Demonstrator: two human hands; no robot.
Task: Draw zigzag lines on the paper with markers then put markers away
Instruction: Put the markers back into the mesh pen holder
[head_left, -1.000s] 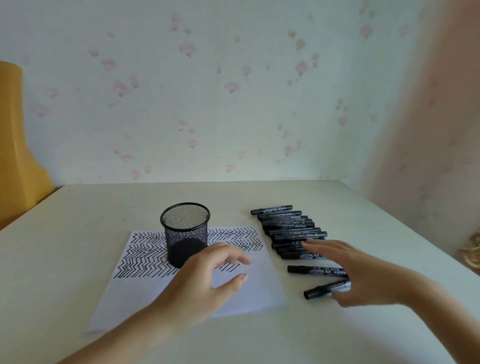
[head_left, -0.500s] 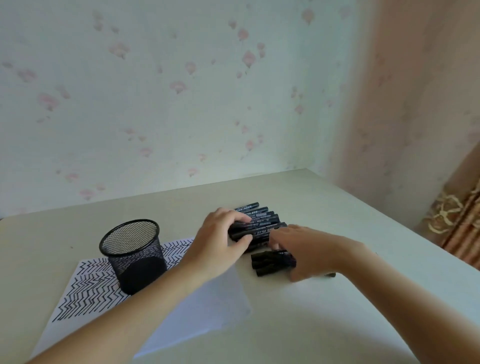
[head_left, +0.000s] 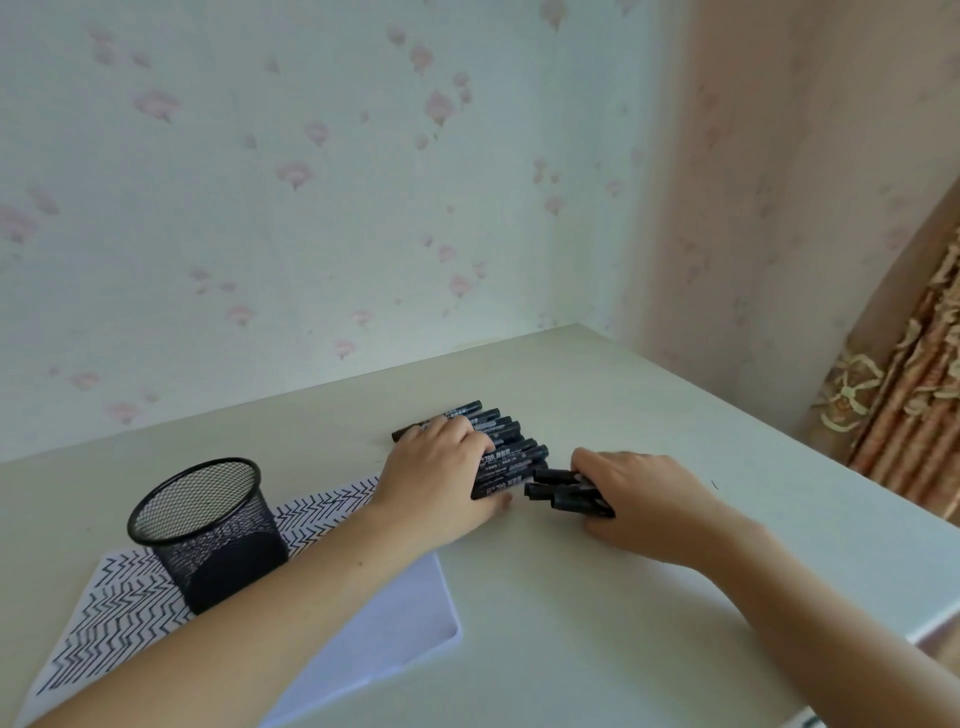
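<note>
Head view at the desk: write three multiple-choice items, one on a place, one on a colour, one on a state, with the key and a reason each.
1. Where does the mesh cup stand?
A. on the paper
B. on the bare table
C. on the floor

2. What colour are the markers?
A. red
B. black
C. blue

3. What is the right hand doing?
A. hanging clear of the table
B. resting flat on the paper
C. gripping a few markers

Key: 1 A, its base sits on the zigzag-covered sheet; 2 B, every barrel is black; 3 C, black marker ends stick out of its curled fingers, while the left hand gathers the row.
</note>
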